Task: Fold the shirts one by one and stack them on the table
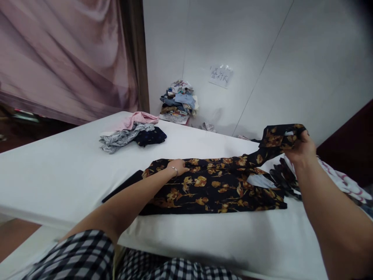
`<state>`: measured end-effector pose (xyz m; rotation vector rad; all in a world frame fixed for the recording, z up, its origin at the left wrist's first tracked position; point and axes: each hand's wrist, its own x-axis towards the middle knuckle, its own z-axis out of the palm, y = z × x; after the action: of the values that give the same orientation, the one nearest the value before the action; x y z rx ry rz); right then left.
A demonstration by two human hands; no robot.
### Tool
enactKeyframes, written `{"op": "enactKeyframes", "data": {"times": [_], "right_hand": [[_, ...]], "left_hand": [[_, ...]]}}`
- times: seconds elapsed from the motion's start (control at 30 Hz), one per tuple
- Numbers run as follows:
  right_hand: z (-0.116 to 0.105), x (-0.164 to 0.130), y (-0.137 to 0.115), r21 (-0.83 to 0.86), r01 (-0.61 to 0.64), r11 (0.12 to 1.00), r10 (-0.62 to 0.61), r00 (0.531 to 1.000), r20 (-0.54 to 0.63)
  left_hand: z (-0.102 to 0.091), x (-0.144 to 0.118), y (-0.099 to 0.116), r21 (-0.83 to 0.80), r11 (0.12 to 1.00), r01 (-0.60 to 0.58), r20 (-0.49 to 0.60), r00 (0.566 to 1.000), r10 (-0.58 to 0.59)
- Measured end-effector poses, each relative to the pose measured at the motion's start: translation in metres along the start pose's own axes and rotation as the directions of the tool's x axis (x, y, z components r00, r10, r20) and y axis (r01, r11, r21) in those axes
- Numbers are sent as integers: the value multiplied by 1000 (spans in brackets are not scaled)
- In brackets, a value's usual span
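Observation:
A black shirt with a yellow-brown floral print (pixel 215 190) lies spread sideways on the white table (pixel 58 167). My left hand (pixel 176 167), a bracelet at its wrist, is closed on the upper edge of the shirt, towards its left end. At the right, my right hand (pixel 301 149) grips one end of the same shirt, a sleeve or cuff part, and lifts it above the table. A pale patch (pixel 262 181), perhaps a label or the lining, shows near the shirt's right end. The fingertips of both hands are partly hidden.
At the table's back left lies a small heap of pink, grey and dark clothes (pixel 125 134). Behind the table, a tall stack of folded clothes (pixel 179 99) stands by the wall. More clothes (pixel 340 179) lie at the right, beyond my right forearm. A paper sign (pixel 220 76) hangs on the wall.

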<state>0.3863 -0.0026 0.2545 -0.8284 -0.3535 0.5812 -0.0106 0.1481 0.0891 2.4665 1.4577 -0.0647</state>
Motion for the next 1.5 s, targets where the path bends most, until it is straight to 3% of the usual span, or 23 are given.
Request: {"op": "enactKeyframes", "data": {"times": [0.23,0.33,0.5,0.63,0.8,0.97,1.13,1.27,1.43,1.5], "right_hand": [[22,28,5,-21,45,999,-44,999,19],[33,38,8,-41,59,997,-57,998,35],[57,58,4,-20,87,996,-85,992,91],[78,68,6,25,89,996,-92,986,140],[87,68,26,0,75,997,-74,987,142],[78,64,32,-54,82,995,-73,984,161],[63,42,7,-32,130,991,-124,979,163],[38,4,-12,-67,142,988,-137,987,82],[-15,-54,-20,-156,226,962,-215,973,84],[-34,-71,-20,-185,220,958,-222,975,11]], "left_hand": [[3,3,10,8,999,-33,3,999,33],[-5,9,6,2,1000,-17,-44,999,17],[-41,34,-16,-8,993,114,-230,967,-113],[-65,61,-39,-20,977,211,-313,927,-207],[-70,86,-56,-7,975,220,-338,918,-209],[-63,88,-63,62,986,154,-352,928,-123],[-76,76,-68,179,984,-12,-381,921,80],[-83,50,-72,253,955,-158,-347,906,242],[-53,-11,-80,290,860,-420,-233,840,489],[-33,-34,-82,269,819,-507,-191,806,561]]}}
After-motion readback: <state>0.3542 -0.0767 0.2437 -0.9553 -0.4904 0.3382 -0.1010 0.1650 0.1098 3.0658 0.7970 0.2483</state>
